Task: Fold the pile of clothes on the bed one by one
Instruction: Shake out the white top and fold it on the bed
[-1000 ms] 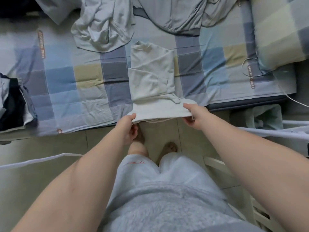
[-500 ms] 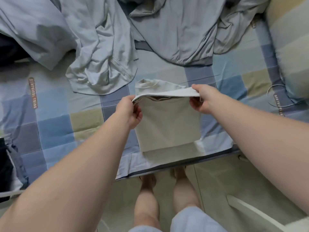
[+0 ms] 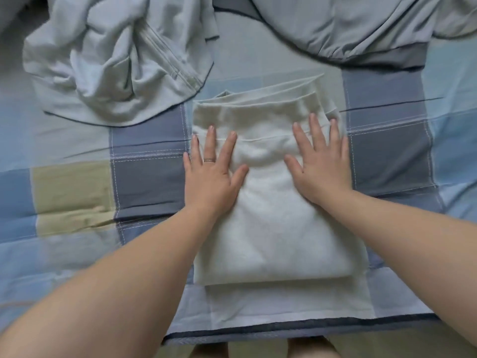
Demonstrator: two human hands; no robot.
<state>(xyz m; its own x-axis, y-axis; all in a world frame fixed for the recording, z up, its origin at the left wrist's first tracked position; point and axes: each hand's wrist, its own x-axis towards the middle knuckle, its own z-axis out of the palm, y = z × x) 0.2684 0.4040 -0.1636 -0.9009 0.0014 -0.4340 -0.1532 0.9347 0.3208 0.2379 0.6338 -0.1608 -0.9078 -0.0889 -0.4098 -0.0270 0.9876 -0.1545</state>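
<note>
Lying under left hand (image 3: 210, 174), right hand (image 3: 320, 169) — white garment (image 3: 271, 233).

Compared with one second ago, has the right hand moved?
Yes. The right hand went from the bed's near edge inward, toward the far side, and now lies flat on the folded white garment.

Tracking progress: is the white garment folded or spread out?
Folded: the white garment lies in stacked layers, edges showing, left hand and right hand flat on it.

Bare forearms, no sleeves; thin band ring (image 3: 209, 159) on left hand (image 3: 210, 177) finger.
</note>
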